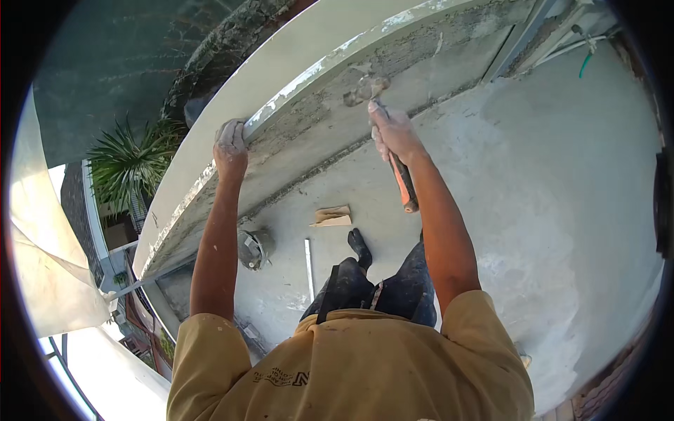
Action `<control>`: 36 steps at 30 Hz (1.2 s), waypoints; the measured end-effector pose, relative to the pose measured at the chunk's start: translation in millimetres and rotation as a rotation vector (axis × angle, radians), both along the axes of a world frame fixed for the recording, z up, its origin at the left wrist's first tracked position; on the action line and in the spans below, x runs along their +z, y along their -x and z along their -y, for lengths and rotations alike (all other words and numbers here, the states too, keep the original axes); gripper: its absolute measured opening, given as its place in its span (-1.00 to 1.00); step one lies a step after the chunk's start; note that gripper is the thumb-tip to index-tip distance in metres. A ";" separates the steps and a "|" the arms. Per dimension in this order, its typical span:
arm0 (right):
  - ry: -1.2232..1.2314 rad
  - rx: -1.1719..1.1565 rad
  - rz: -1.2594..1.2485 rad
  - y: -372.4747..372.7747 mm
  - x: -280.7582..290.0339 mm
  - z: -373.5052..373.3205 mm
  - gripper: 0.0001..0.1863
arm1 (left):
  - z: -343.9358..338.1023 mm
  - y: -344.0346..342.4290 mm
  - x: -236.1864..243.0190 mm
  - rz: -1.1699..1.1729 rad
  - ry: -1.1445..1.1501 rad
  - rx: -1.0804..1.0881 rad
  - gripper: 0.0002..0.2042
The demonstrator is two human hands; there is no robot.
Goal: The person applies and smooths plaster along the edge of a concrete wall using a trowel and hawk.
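My right hand (397, 133) is wrapped around a hammer (401, 184) with an orange and black handle. The hammer's dusty head (366, 91) is close to the rough inner face of a low concrete wall (295, 144); whether it touches is unclear. Along the wall runs a pale top ledge (210, 112) with a chipped, whitish edge. My left hand (230, 147), coated in white dust, grips that edge with its fingers curled over it. Both arms are stretched forward and apart.
A bucket (255, 250) stands by the wall's foot. Near my feet, a piece of torn brown cardboard (331, 216) and a pale straight strip (309, 270) lie on the concrete floor (519, 210). A spiky green plant (133, 161) grows beyond the wall. A tap (590, 43) is at far right.
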State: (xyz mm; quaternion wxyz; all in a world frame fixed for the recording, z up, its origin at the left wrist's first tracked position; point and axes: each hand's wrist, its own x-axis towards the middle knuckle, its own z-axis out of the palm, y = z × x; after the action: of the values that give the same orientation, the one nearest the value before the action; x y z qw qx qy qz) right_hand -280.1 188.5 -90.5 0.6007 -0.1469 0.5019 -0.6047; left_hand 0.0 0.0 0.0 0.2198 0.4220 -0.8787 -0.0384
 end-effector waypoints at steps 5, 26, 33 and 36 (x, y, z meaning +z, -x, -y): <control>0.111 -0.316 0.105 -21.0 21.4 -9.3 -0.55 | -18.1 7.6 4.4 -0.012 0.002 0.022 -0.84; 0.031 -0.560 0.204 -18.5 4.1 -15.7 -0.53 | -13.3 8.9 7.4 -0.030 0.046 0.039 -0.84; -0.313 0.107 -0.113 0.2 -42.7 -11.1 -0.55 | -9.1 8.1 0.8 0.019 0.054 0.071 -0.83; -0.011 -0.501 0.251 -13.0 -11.4 -13.5 -0.52 | -13.6 6.7 8.9 -0.009 0.029 0.050 -0.82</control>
State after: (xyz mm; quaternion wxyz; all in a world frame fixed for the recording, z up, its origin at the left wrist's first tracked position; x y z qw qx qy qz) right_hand -267.1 202.0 -101.9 0.4908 0.0611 0.4475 -0.7450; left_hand -6.7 13.6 8.9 0.2309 0.4405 -0.8673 -0.0222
